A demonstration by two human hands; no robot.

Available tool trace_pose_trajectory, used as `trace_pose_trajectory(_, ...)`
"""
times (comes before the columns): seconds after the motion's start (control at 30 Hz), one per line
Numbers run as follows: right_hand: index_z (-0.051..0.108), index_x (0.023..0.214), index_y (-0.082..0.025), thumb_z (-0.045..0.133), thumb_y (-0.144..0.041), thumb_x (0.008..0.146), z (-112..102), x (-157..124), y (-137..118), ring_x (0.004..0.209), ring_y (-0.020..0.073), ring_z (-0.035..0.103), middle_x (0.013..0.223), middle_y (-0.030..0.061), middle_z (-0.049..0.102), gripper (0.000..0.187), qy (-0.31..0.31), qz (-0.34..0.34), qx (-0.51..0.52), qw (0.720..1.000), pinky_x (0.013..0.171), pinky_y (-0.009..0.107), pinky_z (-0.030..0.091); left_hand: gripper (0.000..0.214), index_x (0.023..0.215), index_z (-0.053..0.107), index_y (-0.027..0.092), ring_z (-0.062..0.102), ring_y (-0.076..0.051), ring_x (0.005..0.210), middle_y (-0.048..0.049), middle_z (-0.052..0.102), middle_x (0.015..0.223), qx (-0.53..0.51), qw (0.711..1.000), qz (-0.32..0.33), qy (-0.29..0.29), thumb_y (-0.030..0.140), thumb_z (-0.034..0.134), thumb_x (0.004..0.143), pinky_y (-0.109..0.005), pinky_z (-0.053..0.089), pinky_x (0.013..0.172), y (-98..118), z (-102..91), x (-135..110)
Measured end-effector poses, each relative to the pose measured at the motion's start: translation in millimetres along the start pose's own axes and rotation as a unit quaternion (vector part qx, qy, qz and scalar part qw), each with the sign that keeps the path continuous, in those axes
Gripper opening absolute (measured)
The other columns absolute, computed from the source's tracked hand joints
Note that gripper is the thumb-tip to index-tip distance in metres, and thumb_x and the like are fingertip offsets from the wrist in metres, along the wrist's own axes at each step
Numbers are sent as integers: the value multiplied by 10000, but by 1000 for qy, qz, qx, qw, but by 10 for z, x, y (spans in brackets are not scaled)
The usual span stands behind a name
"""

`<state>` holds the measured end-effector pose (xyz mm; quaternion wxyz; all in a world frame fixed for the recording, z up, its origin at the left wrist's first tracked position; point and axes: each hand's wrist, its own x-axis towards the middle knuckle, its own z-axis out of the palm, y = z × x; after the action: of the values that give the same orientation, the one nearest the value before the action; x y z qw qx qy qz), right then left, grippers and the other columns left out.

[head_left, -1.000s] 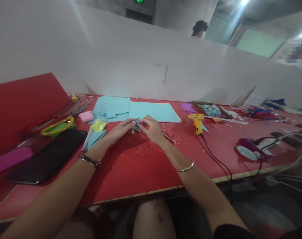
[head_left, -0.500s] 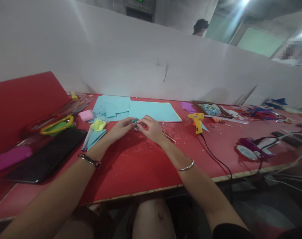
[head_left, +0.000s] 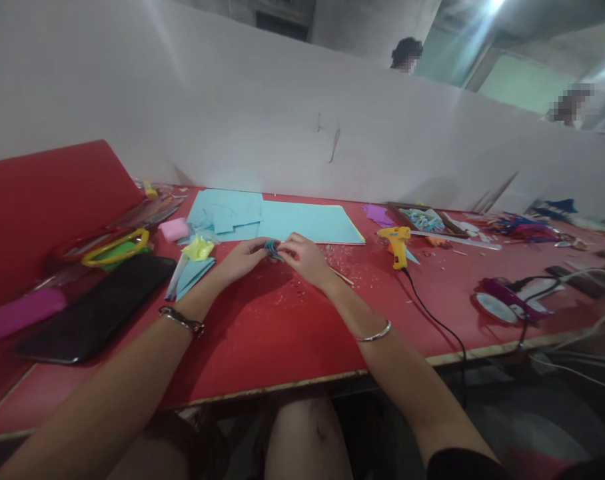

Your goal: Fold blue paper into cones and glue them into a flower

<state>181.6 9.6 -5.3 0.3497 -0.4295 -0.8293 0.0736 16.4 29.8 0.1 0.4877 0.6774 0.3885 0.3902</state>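
Observation:
Between my two hands is a small piece of blue-green paper (head_left: 271,248) that looks curled or rolled. My left hand (head_left: 245,259) pinches it from the left side. From the right, the fingertips of my right hand (head_left: 305,259) are closed on its edge. Both hands hover low over the red table (head_left: 282,340), just in front of light blue sheets (head_left: 307,223). A thin wooden stick (head_left: 342,276) lies beside my right wrist, among small scraps.
On the right are a yellow glue gun (head_left: 396,247) with a black cord, a tray of paper pieces (head_left: 422,220) and a purple device (head_left: 512,298). Leftward lie a black phone-like slab (head_left: 97,313), folded blue paper (head_left: 193,277) and yellow-handled scissors (head_left: 115,247). A white partition (head_left: 232,113) stands behind.
The blue-green paper has turned between my fingers and shows more of its curled shape. My hands stay in nearly the same place; the view shifts slightly.

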Motion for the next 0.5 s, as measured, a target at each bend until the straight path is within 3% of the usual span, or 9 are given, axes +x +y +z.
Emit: trace_pose_trajectory(0.5, 660, 804, -179, 514, -226, 807, -21, -9, -23, 720, 102, 492, 776, 12, 570, 154, -61, -23, 18, 998, 700, 221, 374, 281, 742, 690, 189, 535, -87, 507, 6, 630, 559, -31, 999, -36, -12, 28, 469, 677, -164, 402, 535, 1, 12, 19)
